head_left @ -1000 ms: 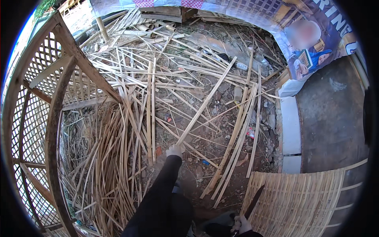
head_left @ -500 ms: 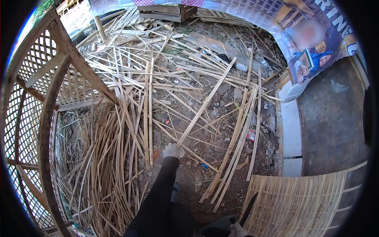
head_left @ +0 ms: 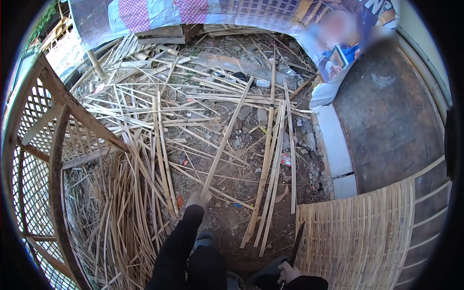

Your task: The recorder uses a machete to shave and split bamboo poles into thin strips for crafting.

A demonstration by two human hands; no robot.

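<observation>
My left hand [head_left: 197, 199] is closed around the near end of a long, pale bamboo strip [head_left: 227, 135]. The strip slants away from me to the upper right, over the littered ground. Low in the picture, my right hand [head_left: 288, 273] grips a knife with a long dark blade [head_left: 298, 241], its tip pointing up and away. The handle is mostly hidden in my fingers. Just right of the blade lies a woven bamboo mat [head_left: 355, 232], with loose strip ends sticking out at its right side.
Loose bamboo strips [head_left: 159, 154] and a dense bundle [head_left: 121, 212] cover the ground. A wooden lattice frame [head_left: 58, 145] stands at the left. A printed banner [head_left: 232, 14] hangs across the back. White tiles [head_left: 335, 140] edge a dark floor [head_left: 391, 125] at the right.
The whole view has shifted, so the surroundings sit further left. More of my right hand and sleeve shows. My left hand still grips the same strip, and the knife stays in my right.
</observation>
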